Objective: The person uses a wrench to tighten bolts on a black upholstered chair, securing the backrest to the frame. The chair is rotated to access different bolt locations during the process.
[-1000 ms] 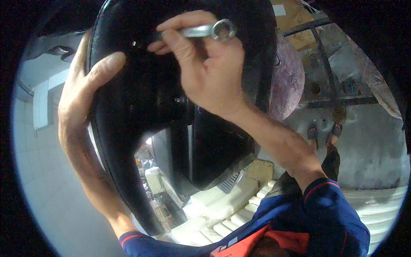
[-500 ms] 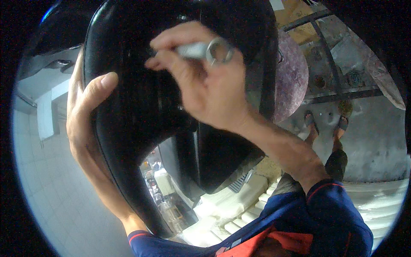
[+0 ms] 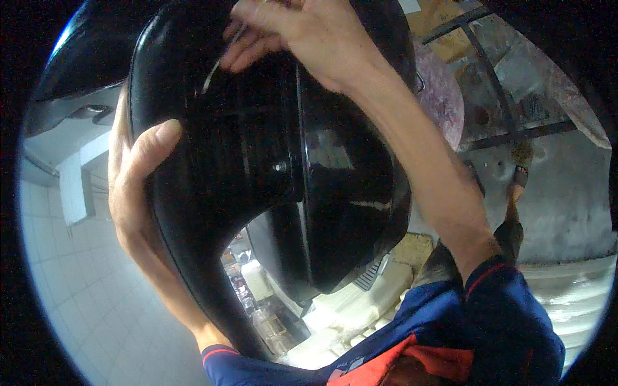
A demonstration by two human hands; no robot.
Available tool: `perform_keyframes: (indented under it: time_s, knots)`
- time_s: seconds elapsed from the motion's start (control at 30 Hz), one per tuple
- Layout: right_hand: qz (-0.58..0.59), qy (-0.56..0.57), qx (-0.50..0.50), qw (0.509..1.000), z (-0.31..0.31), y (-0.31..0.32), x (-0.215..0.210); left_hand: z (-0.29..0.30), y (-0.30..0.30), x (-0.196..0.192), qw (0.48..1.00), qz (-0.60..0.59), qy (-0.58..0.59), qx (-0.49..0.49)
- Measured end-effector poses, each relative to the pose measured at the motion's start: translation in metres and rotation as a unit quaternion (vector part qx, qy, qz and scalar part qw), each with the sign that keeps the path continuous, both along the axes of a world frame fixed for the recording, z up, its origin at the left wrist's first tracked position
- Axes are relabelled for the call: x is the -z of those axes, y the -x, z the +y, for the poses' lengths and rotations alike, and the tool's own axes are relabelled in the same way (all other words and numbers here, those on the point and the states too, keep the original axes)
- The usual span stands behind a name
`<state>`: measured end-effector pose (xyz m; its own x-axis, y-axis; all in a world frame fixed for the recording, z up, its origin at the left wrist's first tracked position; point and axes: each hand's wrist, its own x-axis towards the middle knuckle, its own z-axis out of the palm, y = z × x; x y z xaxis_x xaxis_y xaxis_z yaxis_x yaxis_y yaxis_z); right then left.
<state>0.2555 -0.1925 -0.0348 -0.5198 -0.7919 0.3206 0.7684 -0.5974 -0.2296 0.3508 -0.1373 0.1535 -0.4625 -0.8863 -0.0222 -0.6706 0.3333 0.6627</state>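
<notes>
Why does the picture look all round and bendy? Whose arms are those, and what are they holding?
There's no robot here, just a person's own two bare hands. A wide camera worn on their head looks down, and its special lens makes straight things look bent. The arms come out of dark blue sleeves at the bottom.

The left hand holds the left edge of a big black curved piece, with its thumb in front; its other fingers are mostly hidden. The right hand, near the top, has a thin metal tool in its fingers.

On the right is a round pinkish thing, and lower down you can spot a foot in a sandal.
</notes>
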Motion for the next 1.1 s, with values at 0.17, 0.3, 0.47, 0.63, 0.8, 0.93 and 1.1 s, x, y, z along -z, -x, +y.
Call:
perform_keyframes:
  time_s: [0.17,0.3,0.47,0.63,0.8,0.93,1.1]
  knots:
    - [-0.054,-0.064,0.175,0.981,0.041,-0.045,-0.006,0.006,0.001,0.000,1.000,0.017,0.011,-0.020]
    - [0.102,-0.065,0.350,0.929,0.052,-0.073,-0.008,0.007,0.000,0.000,0.999,0.013,-0.005,-0.030]
    - [0.111,-0.069,0.342,0.931,0.072,-0.095,-0.020,0.002,-0.003,-0.009,0.999,-0.016,-0.029,-0.027]
    - [0.146,-0.069,0.348,0.923,0.041,-0.062,-0.013,-0.003,-0.006,-0.003,1.000,0.014,-0.012,-0.019]
    - [-0.064,-0.034,0.071,0.995,0.011,-0.014,-0.008,-0.007,-0.005,-0.003,1.000,0.017,0.003,-0.017]
    - [0.008,-0.073,0.226,0.971,0.045,-0.059,-0.011,-0.002,-0.003,0.002,0.999,0.021,-0.006,-0.030]
    - [0.098,-0.047,0.333,0.937,0.069,-0.088,-0.017,-0.003,-0.001,-0.009,0.999,-0.021,-0.026,-0.039]
